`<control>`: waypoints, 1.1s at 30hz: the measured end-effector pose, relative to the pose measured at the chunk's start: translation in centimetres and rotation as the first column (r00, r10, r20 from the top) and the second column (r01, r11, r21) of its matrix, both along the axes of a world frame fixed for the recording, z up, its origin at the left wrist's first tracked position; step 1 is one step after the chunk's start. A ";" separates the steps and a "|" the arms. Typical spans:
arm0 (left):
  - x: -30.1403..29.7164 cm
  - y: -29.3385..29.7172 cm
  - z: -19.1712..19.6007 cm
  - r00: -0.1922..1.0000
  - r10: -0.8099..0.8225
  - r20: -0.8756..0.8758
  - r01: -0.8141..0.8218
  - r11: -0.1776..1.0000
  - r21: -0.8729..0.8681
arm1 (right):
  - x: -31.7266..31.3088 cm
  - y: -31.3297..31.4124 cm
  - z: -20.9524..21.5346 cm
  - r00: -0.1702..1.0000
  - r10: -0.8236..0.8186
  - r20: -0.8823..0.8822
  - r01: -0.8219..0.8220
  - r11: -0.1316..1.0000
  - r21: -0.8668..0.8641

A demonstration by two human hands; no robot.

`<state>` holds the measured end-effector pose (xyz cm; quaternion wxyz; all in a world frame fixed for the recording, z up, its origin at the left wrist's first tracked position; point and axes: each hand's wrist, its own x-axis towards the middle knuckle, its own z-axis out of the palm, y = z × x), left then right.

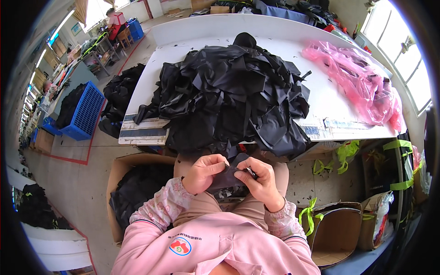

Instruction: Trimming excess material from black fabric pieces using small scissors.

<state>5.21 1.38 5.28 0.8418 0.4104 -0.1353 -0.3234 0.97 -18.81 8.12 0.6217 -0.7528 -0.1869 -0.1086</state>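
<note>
Above my lap, a small piece of black fabric [221, 180] is stretched between my two hands. My left hand [203, 175] pinches its edge between thumb and fingers. On the other side, my right hand [262, 182] is closed on the same fabric with thumb and forefinger. A small dark tool with a shiny edge [251, 173] is also tucked in the right fingers; its kind is mostly hidden. Just beyond both hands, a large heap of black fabric pieces [229, 87] covers the middle of a white table [327, 98] and hangs over its front edge.
An open cardboard box [113, 181] with black fabric stands by my left leg. Pink plastic bags [362, 85] lie on the table's right side. Another open cardboard box [337, 231] is at my lower right. A blue crate [85, 112] and a seated person [117, 23] are farther left.
</note>
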 end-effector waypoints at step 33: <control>-2.2 -1.2 0.7 0.874 0.192 0.447 -0.270 0.956 0.118 | 1.8 -0.4 -2.2 0.961 -0.236 -0.142 0.236 0.972 -0.010</control>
